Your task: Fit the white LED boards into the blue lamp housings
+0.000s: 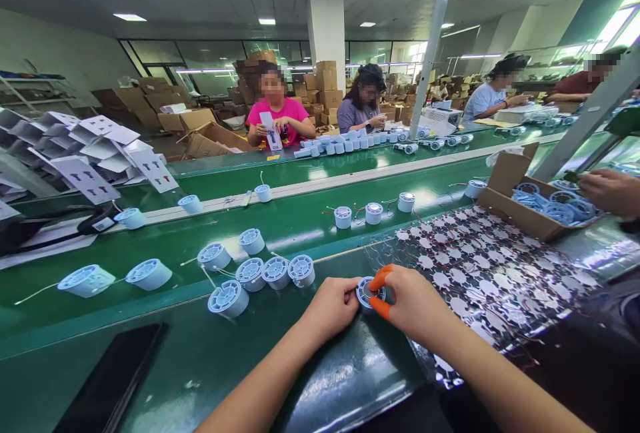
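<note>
Head view: cardboard box (510, 216) holding blue rings (560, 206), probably plastic.

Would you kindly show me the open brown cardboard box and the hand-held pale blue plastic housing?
Open brown cardboard box (510, 216): head view, front wall.
Pale blue plastic housing (362, 294): head view, rim.

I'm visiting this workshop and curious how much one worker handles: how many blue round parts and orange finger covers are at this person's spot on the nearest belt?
Pale blue round housings lying on the nearest belt: 8
Housing held by the left hand and right hand: 1
Orange fingertip covers: 2
Total: 11
</note>
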Motion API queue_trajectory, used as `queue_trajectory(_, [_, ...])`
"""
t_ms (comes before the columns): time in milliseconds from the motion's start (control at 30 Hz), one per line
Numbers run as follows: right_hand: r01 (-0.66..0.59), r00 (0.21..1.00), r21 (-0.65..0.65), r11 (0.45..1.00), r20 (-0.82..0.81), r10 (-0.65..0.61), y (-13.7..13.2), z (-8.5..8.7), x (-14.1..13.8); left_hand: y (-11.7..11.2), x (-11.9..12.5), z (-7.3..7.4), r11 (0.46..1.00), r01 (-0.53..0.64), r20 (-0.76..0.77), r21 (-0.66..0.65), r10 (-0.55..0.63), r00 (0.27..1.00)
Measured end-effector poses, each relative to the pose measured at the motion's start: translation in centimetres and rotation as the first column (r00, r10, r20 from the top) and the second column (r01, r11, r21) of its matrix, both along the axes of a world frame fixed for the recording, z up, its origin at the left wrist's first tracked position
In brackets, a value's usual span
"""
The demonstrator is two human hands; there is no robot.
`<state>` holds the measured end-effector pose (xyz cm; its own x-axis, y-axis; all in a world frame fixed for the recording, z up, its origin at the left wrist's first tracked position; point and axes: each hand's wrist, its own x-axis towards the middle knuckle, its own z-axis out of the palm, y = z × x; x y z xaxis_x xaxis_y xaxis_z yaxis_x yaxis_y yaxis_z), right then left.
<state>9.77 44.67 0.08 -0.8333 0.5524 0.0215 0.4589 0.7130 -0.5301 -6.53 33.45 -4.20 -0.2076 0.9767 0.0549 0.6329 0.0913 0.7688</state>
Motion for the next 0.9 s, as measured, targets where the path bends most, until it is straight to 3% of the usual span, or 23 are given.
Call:
queue_trajectory(200, [-0.017,0.999,0.018,1.000,0.033,0.016,-0.5,-0.2,-0.2,-0.6,1.3,0.2,0.999,0.037,0.044,-0.040,-0.035,0.998])
queue_trajectory(300, [-0.072,0.997,-0.015,0.997,-0.027,0.072,-0.1,0.2,0.3,-0.6,2.1,-0.3,0.997,-0.062,0.035,-0.041,0.063,0.997])
queue_trajectory(367, [-0.062,0.986,-0.130,0.990,-0.161,0.041,0.2,0.4,0.6,-0.5,2.2,-0.6,0.993,-0.107,0.024,0.050,0.106,0.994])
queue_trajectory(433, [-0.106,0.956,-0.326,0.939,-0.292,0.007,0.3,0.6,0.9,-0.5,1.9,-0.5,0.974,-0.072,0.007,0.213,0.073,0.997])
queue_trajectory(533, [-0.272,0.895,-0.520,0.810,-0.446,0.013,-0.6,1.0,1.0,-0.9,1.0,0.2,0.885,0.019,-0.110,0.466,0.036,0.993])
queue_trajectory(600, [-0.313,0.838,-0.457,0.833,-0.545,0.016,-1.5,1.4,0.8,-1.3,0.6,0.7,0.814,0.033,-0.180,0.580,0.088,0.980])
queue_trajectory(667, [-0.279,0.788,-0.346,0.896,-0.616,0.007,-2.3,1.6,0.6,-1.7,0.5,1.3,0.726,-0.057,-0.191,0.686,0.254,0.948])
queue_trajectory(733, [-0.228,0.756,-0.308,0.924,-0.654,-0.032,-2.9,1.6,0.3,-2.0,1.0,1.9,0.622,-0.109,-0.247,0.775,0.457,0.854])
queue_trajectory(767, [-0.207,0.740,-0.328,0.922,-0.668,-0.072,-3.1,1.4,0.1,-2.2,1.4,2.3,0.598,-0.074,-0.322,0.798,0.528,0.786])
queue_trajectory(800, [-0.197,0.725,-0.368,0.909,-0.679,-0.118,-3.2,1.1,-0.2,-2.3,1.8,2.8,0.612,-0.010,-0.425,0.791,0.559,0.712])
queue_trajectory(833, [-0.199,0.711,-0.420,0.885,-0.684,-0.165,-3.1,0.8,-0.5,-2.3,2.2,3.4,0.661,0.060,-0.533,0.748,0.544,0.648])
queue_trajectory(900, [-0.239,0.698,-0.530,0.814,-0.677,-0.235,-2.4,0.3,-1.0,-1.8,2.4,4.9,0.796,0.119,-0.675,0.593,0.412,0.612])
